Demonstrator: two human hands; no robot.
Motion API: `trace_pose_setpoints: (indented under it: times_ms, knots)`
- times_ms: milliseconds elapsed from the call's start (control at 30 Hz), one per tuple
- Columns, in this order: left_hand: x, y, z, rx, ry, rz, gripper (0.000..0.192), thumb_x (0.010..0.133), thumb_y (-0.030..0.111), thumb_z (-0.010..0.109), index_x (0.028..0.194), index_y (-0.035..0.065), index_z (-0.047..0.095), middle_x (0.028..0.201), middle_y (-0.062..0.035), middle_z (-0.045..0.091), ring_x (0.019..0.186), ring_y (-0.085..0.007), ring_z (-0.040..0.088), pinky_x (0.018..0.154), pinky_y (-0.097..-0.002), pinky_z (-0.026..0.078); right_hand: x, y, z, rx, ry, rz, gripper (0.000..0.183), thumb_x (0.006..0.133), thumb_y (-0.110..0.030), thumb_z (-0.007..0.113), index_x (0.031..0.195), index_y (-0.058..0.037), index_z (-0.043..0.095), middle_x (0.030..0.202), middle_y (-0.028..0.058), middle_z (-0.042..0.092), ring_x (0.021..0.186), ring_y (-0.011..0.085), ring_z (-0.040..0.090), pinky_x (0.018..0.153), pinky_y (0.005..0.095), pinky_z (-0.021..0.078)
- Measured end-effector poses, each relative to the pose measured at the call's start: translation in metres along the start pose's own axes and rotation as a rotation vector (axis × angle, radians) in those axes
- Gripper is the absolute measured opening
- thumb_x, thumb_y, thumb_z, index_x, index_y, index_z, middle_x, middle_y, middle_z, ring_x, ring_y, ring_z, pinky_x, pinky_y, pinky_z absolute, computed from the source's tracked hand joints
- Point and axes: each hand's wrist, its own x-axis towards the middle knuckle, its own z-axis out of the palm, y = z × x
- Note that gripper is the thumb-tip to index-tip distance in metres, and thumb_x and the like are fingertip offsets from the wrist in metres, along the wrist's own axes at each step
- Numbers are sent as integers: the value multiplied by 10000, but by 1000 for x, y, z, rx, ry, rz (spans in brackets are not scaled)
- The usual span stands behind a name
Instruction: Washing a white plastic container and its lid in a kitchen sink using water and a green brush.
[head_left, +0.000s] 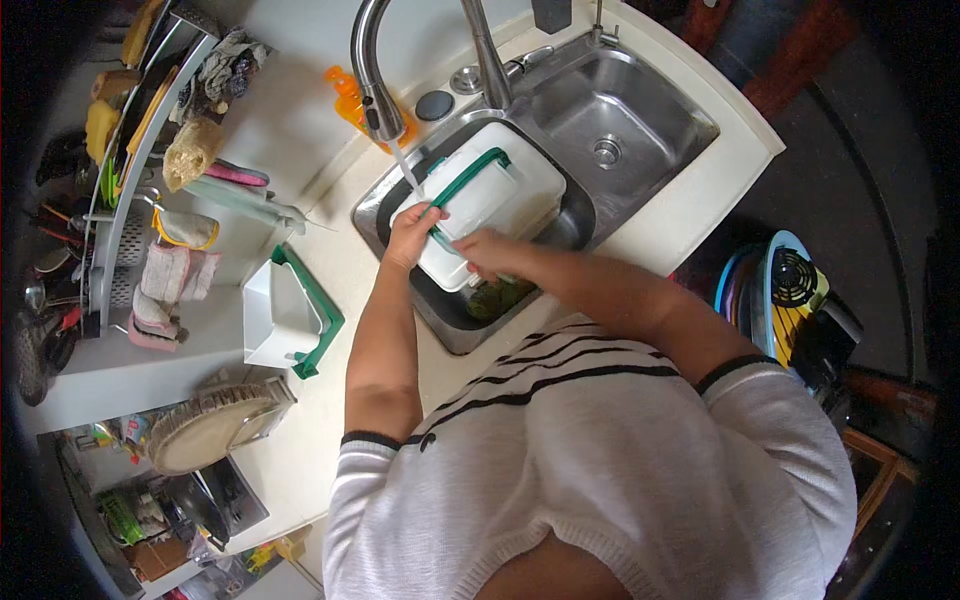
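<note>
A white plastic box lid (517, 187) with a green handle (471, 178) lies tilted in the left basin of a steel sink (442, 322). My left hand (411, 234) grips the handle's near end, close to the stream of water from the faucet (382, 116). Beside it, my right hand (491, 253) is at the same end of the handle, slightly blurred; its fingers are bent, and whether it holds something cannot be told. Something dark green, unclear in kind, lies in the basin below the lid (491, 300).
A white and green plastic container (285, 322) stands on the counter at left. An orange soap bottle (352, 97) is behind the faucet. The right basin (600, 112) adjoins. Cloths and a loofah (193, 152) hang from the wall rack (150, 150).
</note>
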Motion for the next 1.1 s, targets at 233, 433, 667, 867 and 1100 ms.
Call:
trace_pose_setpoints:
  times_ms: [233,433,667,867,1100]
  knots:
    - [1,0,1,-21,-19,18,220,875,235,563,877,29,641,843,4,615,809,-90,514,770,-238,389,12,17,29,-121,235,-207,209,835,-101,478,962,-40,633,769,219,611,689,333,615,619,435,457]
    - [-3,-1,2,-40,20,-11,197,872,205,568,870,22,640,835,5,614,788,-86,512,757,-231,395,-25,-16,11,-528,-19,-52,220,830,-123,455,801,37,603,780,218,618,756,339,626,665,446,479]
    - [2,4,4,-19,7,-1,205,876,208,563,885,18,639,834,2,624,777,-87,522,745,-231,401,-14,-20,10,-352,139,-37,167,789,-81,503,781,18,637,794,196,636,759,330,642,625,427,505]
    - [-3,0,3,-11,16,-2,221,875,223,567,891,15,638,838,-1,627,786,-90,529,749,-231,403,-23,-18,6,-486,29,-141,174,803,-78,491,802,32,625,804,197,635,763,339,638,648,429,501]
    - [-3,-1,2,18,-9,-10,236,909,215,514,912,1,612,890,-37,616,853,-114,528,832,-264,392,-15,-27,26,-449,239,23,176,815,-88,482,789,1,632,726,187,623,669,312,633,588,413,498]
